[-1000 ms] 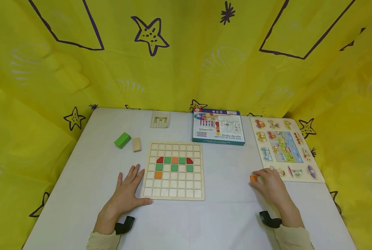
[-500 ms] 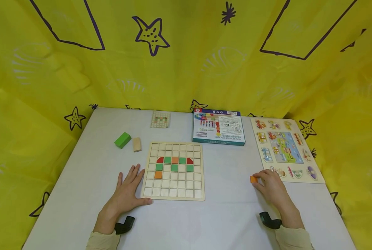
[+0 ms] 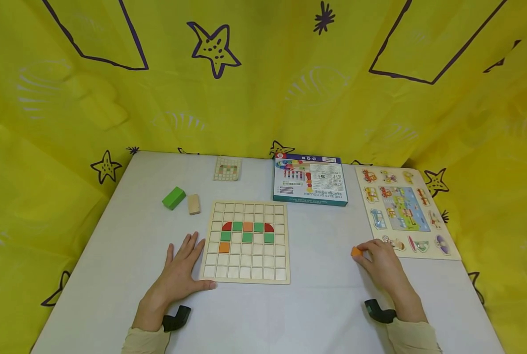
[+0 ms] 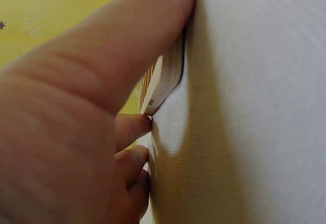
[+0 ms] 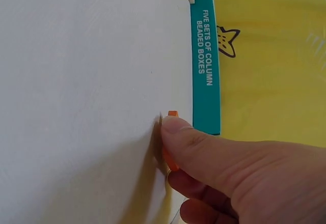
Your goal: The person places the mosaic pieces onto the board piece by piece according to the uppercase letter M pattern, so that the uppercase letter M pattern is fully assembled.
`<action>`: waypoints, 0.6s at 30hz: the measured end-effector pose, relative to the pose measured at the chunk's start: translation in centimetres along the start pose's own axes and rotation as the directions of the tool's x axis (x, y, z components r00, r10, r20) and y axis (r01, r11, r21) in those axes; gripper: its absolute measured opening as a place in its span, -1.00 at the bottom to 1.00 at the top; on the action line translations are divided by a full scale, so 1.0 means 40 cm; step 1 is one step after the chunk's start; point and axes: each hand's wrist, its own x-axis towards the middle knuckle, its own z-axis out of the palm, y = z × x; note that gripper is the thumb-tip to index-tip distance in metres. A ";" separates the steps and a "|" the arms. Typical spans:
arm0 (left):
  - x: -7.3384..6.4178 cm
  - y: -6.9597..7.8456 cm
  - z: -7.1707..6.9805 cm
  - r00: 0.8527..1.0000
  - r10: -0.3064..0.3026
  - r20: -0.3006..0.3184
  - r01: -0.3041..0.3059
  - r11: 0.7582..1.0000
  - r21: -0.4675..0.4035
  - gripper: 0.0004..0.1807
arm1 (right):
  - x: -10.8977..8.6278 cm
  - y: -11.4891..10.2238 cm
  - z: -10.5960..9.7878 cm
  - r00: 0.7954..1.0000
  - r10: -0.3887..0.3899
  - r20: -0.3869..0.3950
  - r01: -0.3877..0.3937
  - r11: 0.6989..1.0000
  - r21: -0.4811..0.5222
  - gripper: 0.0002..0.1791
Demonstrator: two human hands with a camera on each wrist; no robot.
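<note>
My right hand (image 3: 382, 260) pinches a small orange square tile (image 3: 356, 251) between thumb and fingertips, above the table to the right of the grid board. In the right wrist view the thumb covers most of the orange tile (image 5: 172, 158). A wooden grid board (image 3: 246, 279) lies in the middle, with red, green and orange pieces in several of its cells. My left hand (image 3: 177, 273) rests spread at the board's lower left corner, thumb along the front edge and fingers by the left edge. The board's side (image 4: 165, 76) shows beside that thumb in the left wrist view.
Behind the board lies a small pattern card (image 3: 227, 169). A green block (image 3: 173, 198) and a plain wooden block (image 3: 194, 205) sit to its left. A teal-edged box (image 3: 309, 179) stands at the back, and a picture puzzle (image 3: 405, 211) lies at the right.
The right hand has shifted slightly left with the orange tile, which has turned in the fingers. My left hand and the board have stayed in place.
</note>
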 end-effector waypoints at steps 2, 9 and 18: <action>0.000 -0.001 0.001 1.000 0.002 -0.003 -0.002 1.000 0.001 0.29 | 0.003 -0.005 0.002 1.000 -0.005 0.001 0.005 1.000 0.013 -0.72; 0.000 -0.003 0.002 1.000 -0.002 0.007 0.002 1.000 -0.002 0.30 | 0.022 -0.034 0.015 1.000 -0.006 0.018 0.006 0.999 0.050 -0.70; 0.001 -0.001 0.000 1.000 0.001 -0.003 -0.001 1.000 -0.004 0.28 | 0.053 -0.085 0.050 0.998 -0.037 0.043 0.034 0.997 0.073 -0.69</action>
